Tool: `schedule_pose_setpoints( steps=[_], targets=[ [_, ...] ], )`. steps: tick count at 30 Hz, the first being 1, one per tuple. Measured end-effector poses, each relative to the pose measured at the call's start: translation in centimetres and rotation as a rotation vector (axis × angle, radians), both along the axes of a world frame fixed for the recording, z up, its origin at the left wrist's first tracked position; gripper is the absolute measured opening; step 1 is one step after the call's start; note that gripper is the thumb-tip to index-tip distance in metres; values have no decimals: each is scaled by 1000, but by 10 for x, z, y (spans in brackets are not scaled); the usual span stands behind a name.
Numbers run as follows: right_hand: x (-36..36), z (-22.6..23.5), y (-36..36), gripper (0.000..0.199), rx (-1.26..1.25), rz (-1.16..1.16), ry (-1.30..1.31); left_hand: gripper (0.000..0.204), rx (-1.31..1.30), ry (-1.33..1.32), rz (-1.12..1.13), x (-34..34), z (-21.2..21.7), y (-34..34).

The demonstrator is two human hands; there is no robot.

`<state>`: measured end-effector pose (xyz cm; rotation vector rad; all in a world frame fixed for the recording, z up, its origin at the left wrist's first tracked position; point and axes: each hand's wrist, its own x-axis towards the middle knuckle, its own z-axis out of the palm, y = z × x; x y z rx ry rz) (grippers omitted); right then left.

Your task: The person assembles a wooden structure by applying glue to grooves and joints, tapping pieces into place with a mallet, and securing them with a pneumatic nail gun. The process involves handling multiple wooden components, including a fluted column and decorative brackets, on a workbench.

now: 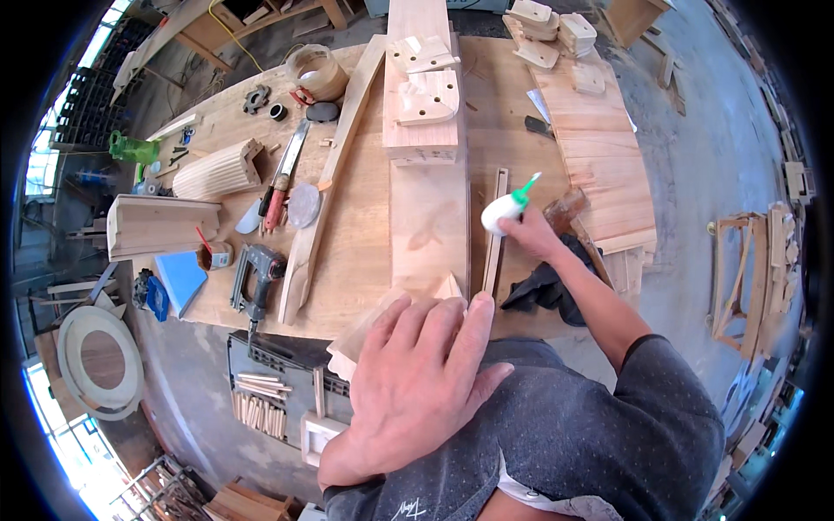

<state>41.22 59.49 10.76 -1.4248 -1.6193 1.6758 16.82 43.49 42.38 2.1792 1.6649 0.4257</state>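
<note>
Right hand (532, 236) grips a bottle (500, 214) at right; near left hand (421, 378) spreads open; a hard squeeze could spatter the surface (497, 100).

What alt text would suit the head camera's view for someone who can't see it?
Right hand holding a white bottle with a green nozzle above a wooden workbench; the left hand, fingers extended, looms in the foreground. Wooden pieces and a nail gun lie around.
</note>
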Motion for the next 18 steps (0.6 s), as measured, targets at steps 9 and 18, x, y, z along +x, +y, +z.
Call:
schedule_pose_setpoints(
  steps=[9, 18],
  targets=[
    [9, 143, 104, 47, -159, -44, 222, 65, 23, -82, -1, -4, -1, -1],
    [-35, 201, 156, 65, -23, 120, 213, 70, 85, -298, -65, -15, -13, -1]
  ],
)
